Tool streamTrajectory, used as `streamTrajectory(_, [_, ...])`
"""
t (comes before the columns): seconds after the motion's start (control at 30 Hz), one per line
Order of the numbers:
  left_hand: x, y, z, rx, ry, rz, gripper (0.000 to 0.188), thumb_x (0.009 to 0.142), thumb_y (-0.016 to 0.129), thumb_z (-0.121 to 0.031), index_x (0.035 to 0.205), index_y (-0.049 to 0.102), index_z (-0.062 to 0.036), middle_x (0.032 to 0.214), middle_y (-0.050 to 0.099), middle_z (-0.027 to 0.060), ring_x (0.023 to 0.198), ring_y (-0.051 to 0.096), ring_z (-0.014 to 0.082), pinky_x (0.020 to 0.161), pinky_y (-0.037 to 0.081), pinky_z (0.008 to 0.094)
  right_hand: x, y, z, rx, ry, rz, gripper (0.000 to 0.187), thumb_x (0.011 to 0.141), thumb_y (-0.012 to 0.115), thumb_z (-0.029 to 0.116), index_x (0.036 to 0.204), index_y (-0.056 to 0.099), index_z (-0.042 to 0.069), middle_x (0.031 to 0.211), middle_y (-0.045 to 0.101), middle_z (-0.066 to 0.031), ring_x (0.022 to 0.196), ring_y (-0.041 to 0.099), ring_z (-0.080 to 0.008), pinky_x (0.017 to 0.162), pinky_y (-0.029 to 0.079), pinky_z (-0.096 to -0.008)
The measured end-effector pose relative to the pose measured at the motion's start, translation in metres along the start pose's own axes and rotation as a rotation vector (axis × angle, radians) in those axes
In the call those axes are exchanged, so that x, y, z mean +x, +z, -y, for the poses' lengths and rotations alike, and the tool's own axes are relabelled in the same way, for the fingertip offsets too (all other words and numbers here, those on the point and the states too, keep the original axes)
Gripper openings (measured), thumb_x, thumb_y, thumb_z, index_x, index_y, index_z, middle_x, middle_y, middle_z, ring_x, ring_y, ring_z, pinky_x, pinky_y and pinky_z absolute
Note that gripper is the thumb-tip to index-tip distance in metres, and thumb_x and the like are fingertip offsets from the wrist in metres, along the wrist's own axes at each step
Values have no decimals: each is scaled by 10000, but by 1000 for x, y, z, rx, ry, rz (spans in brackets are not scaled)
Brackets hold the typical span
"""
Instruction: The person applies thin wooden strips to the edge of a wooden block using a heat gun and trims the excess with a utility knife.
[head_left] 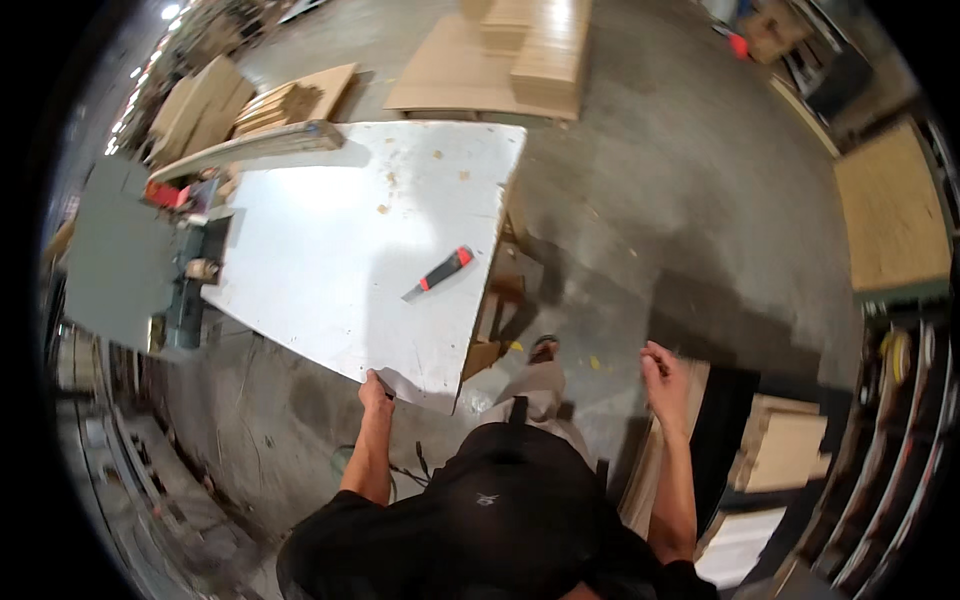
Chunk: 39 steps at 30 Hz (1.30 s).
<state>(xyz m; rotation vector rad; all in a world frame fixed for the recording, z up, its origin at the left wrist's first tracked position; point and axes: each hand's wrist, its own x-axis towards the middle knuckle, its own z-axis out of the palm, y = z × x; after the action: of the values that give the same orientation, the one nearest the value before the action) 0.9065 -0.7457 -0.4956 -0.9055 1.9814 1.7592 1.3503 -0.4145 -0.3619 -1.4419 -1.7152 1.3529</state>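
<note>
My left hand (376, 394) is at the near edge of a white table (300, 230). Its fingers are curled closed and the thumb points toward the tabletop. A small dark patch shows beside the fingers, and I cannot make out whether it is a held thing or a shadow. On the tabletop, ahead and to the right of that hand, lies a black and red utility knife (445, 270) with its blade end toward me. My right hand (666, 382) hangs out to the right, away from the table, fingers loosely bent with nothing visible in them.
Wooden boards (255, 145) lie along the table's far left side, near a grey-green machine (125, 255). Beyond the table are flat cardboard stacks (450, 70). To my right, light wood panels (780, 445) rest on a black surface beside shelving (895, 440). A plywood-topped surface (890, 210) stands far right.
</note>
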Motion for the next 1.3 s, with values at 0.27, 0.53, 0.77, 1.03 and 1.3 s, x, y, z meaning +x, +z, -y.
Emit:
streamTrajectory(0.27, [14, -4, 7, 131, 31, -211, 378, 913, 622, -235, 1137, 568, 65, 1054, 629, 155, 873, 630, 287, 724, 522, 411, 141, -90, 268, 173, -935, 61, 348, 849, 551, 68, 1159, 615, -76, 965, 673, -182, 846, 643, -246, 832, 497, -349])
streamTrajectory(0.53, [-39, 142, -48, 809, 113, -699, 701, 758, 657, -377, 1314, 462, 3, 1289, 449, 291, 1238, 392, 442, 1012, 365, 523, 235, -128, 422, 311, -1533, 541, 338, 924, 508, 279, 1223, 490, 121, 887, 619, -118, 727, 574, -211, 811, 443, -499])
streamTrajectory(0.77, [-103, 297, -83, 837, 811, -286, 638, 757, 702, -386, 1208, 563, 44, 1192, 559, 289, 1191, 457, 410, 1013, 360, 506, 343, -121, 445, 517, -1544, 627, 348, 922, 513, 296, 1228, 492, 131, 890, 623, -109, 741, 580, -213, 831, 435, -491])
streamTrajectory(1.03, [-87, 474, -66, 1068, 626, -204, 756, 812, 583, -536, 1307, 485, 27, 1351, 421, 343, 1307, 327, 488, 1103, 232, 549, 478, -106, 476, 550, -1519, 613, 360, 921, 520, 315, 1235, 495, 143, 894, 628, -99, 757, 587, -215, 853, 426, -481])
streamTrajectory(1.3, [-70, 518, -18, 947, 429, -680, 781, 846, 596, -452, 1394, 379, 61, 1458, 279, 339, 1384, 184, 486, 1126, 90, 602, 625, -75, 529, 686, -1593, 623, 371, 919, 526, 335, 1242, 497, 154, 898, 632, -89, 772, 594, -218, 876, 418, -472])
